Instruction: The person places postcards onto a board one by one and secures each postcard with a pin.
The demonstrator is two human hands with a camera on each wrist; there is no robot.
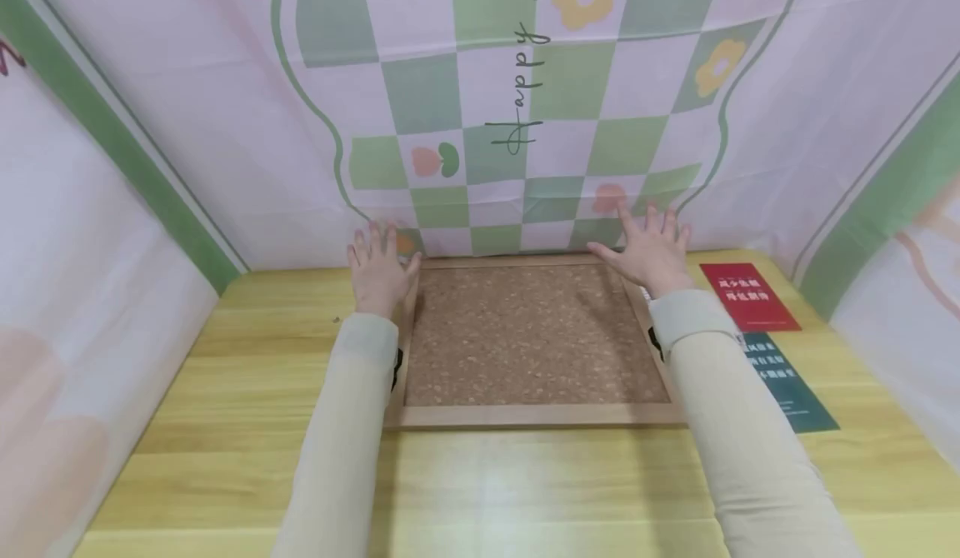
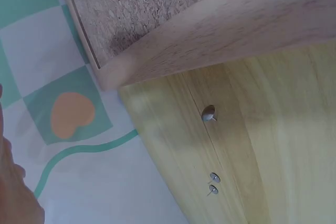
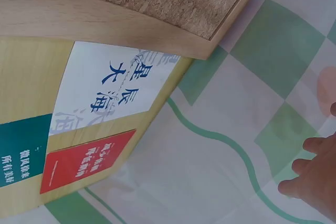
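A cork board point(image 1: 536, 333) in a pale wooden frame lies on the wooden table. Near its far left corner is my left hand point(image 1: 378, 271), fingers spread and holding nothing. My right hand point(image 1: 651, 251) stretches out at the far right corner, also with spread fingers and nothing in it. In both wrist views the hands appear apart from the frame, before the printed cloth. Three metal thumbtacks lie left of the board; the left wrist view shows one thumbtack point(image 2: 209, 113) nearer the frame and a pair farther off.
Right of the board lie a red card point(image 1: 750, 297), a teal card point(image 1: 787, 387) and a white card point(image 3: 107, 87) with blue characters. A checkered cloth point(image 1: 495, 92) hangs behind the table's far edge, with more cloth at both sides.
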